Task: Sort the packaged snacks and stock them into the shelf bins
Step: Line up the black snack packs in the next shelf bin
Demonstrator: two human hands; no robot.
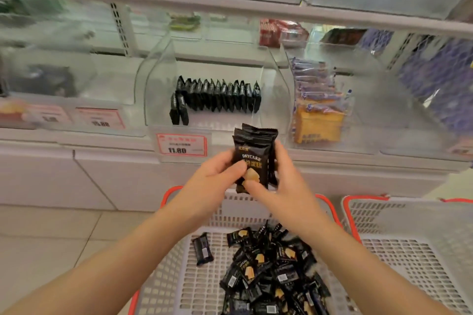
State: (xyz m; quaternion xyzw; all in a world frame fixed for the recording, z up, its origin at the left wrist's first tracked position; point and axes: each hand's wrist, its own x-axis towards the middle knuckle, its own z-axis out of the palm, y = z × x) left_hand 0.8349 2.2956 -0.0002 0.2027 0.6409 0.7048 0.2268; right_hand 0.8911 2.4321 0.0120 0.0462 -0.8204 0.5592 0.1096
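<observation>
A white shelf unit [102,174] stands beyond both hands, its clear bins set side by side. Below the hands sits a white slotted basket [194,281] with a red rim, holding a loose heap of black snack packets [271,271]; a second basket [409,250] lies just right of the right arm. Straight ahead of the hands, the clear shelf bin [158,89] holds a row of black packets [220,96] standing on edge. Right of that, another bin holds orange and purple packs [317,110]. A red-framed price tag [182,145] hangs just left of the left hand. The left hand [217,174] and right hand [276,186] together pinch a small upright stack of black packets [253,153], thumbs on the front face, fingers curled behind.
</observation>
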